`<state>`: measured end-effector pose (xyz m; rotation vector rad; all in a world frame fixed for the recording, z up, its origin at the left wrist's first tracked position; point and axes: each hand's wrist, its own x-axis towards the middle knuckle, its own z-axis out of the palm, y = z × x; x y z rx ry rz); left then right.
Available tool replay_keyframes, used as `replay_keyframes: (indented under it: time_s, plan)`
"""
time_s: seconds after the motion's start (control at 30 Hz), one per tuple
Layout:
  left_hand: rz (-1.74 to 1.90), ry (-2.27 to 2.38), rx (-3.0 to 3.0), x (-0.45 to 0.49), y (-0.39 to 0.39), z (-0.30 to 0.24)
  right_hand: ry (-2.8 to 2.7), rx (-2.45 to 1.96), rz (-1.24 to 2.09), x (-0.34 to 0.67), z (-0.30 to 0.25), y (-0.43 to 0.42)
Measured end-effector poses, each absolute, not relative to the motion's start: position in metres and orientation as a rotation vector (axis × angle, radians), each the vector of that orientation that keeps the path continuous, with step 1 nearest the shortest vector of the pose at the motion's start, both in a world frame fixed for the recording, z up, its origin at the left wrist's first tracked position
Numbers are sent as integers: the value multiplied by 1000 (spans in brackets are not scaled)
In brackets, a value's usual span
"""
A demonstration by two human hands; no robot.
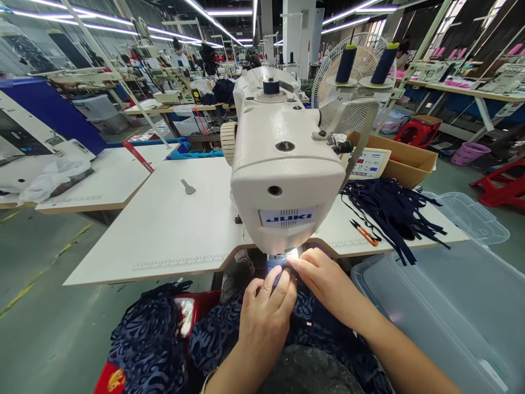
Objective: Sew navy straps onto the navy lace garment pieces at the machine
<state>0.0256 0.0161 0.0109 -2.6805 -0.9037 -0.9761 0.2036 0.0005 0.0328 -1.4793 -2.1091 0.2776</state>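
Both hands are at the lit front of a white JUKI sewing machine (289,169). My left hand (268,309), back upward, has its fingers bent over the dark blue fabric (275,265) just below the machine head. My right hand (330,282) pinches the same fabric close to the light, thumb and forefinger together. Their fingertips nearly meet. More patterned navy fabric (215,328) hangs below my hands and across my lap. The needle and the fabric edge are mostly hidden by the machine head and my fingers.
Orange thread snips (364,232) lie right of the machine, beside a heap of navy strips (396,210). A clear plastic bin (447,312) stands at the right. Patterned fabric (150,339) is piled on something red at left. A flat metal piece (188,187) rests on the white tabletop (164,224).
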Motion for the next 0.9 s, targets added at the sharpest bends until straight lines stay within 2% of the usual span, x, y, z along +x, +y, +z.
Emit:
replay_keyframes:
  time_s: [0.5, 0.77, 0.9]
  plan:
    - [-940, -916, -2686, 25, 15, 12, -2122, -1480, 248, 213, 32, -9]
    - [-971, -908, -2704, 25, 17, 9, -1880, -1425, 338, 212, 29, -10]
    - [-969, -909, -2715, 25, 16, 11, -1911, -1396, 263, 209, 25, -8]
